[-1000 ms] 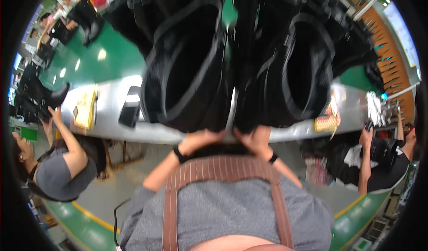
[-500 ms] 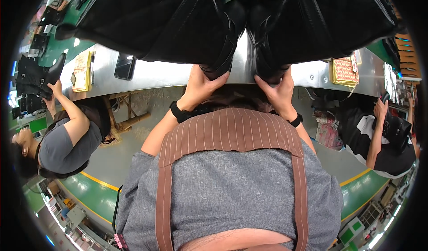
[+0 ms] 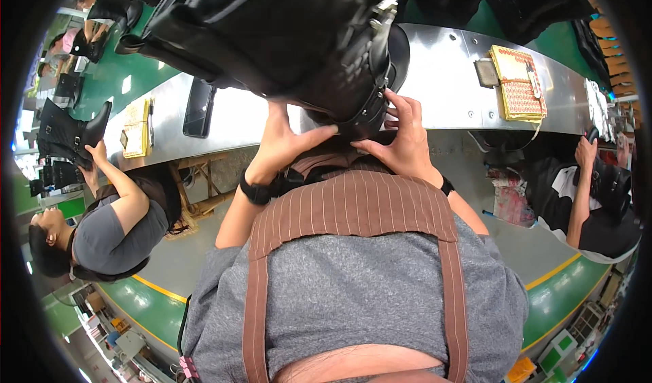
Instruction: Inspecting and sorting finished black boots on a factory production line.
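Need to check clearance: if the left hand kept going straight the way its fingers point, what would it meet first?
The left hand points up and right, and already touches the black leather boot near its buckled strap. The boot is first; depth is hard to judge.

— What has moved since a second ago?

— Two tall black leather boots stood upright side by side then. Now one large black leather boot with a metal buckle (image 3: 299, 36) lies tilted across the grey metal desk (image 3: 448, 84).

— And the hands?

— The left hand (image 3: 285, 142) and right hand (image 3: 401, 142) have come up from the boot soles and press its strapped lower end, seemingly near the heel.
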The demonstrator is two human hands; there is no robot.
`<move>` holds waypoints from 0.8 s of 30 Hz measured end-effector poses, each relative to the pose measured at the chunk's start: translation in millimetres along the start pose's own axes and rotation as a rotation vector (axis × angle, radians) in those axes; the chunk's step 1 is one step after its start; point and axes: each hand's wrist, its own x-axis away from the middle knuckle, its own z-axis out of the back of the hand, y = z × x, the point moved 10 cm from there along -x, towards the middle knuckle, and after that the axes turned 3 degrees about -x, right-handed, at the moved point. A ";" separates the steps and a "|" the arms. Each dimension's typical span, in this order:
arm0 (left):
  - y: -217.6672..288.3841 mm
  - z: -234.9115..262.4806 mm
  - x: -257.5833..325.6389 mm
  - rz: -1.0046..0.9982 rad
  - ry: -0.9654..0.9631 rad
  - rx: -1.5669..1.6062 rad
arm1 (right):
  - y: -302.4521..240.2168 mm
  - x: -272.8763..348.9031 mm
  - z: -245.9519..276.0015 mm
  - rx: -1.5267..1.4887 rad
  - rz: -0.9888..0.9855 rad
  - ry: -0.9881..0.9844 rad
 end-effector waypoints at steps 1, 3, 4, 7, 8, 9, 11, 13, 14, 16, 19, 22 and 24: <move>5.1 -8.4 -0.1 -0.005 -0.007 -0.005 | -0.7 -2.8 -1.5 -0.002 -0.001 0.010; 62.7 9.4 13.1 -0.414 0.356 0.282 | -15.3 -7.7 -10.9 0.081 0.096 0.025; 61.1 11.1 4.2 -0.340 0.355 0.143 | -20.5 -9.8 -17.0 0.099 0.119 -0.020; 45.2 30.8 -23.3 -0.035 0.519 0.253 | -39.1 -8.4 -26.7 -0.064 0.210 -0.162; 46.5 34.6 -27.4 -0.048 0.527 0.256 | -41.5 -11.2 -26.9 -0.002 0.201 -0.259; 43.5 44.7 -27.3 -0.085 0.607 0.365 | -54.6 -19.8 -11.6 0.004 0.341 -0.254; 38.5 61.3 -24.6 -0.152 0.713 0.491 | -94.5 -29.8 44.0 -0.095 0.537 -0.166; 17.9 59.9 -26.4 -0.035 0.682 0.530 | -173.8 -25.8 103.7 -0.038 0.661 -0.141; 17.4 60.1 -25.7 -0.020 0.644 0.530 | -203.0 -7.8 119.9 -0.066 0.813 -0.109; 18.5 65.9 -12.6 -0.038 0.674 0.491 | -243.2 21.8 127.5 -0.114 1.059 -0.134; 15.5 64.3 -14.4 -0.035 0.673 0.516 | -277.9 34.3 144.2 0.096 1.192 -0.293; 13.1 61.4 -12.5 -0.021 0.665 0.530 | -276.0 45.8 139.5 0.309 1.327 -0.161; 9.5 65.0 2.6 -0.017 0.684 0.528 | -263.0 54.7 147.4 0.278 1.410 0.088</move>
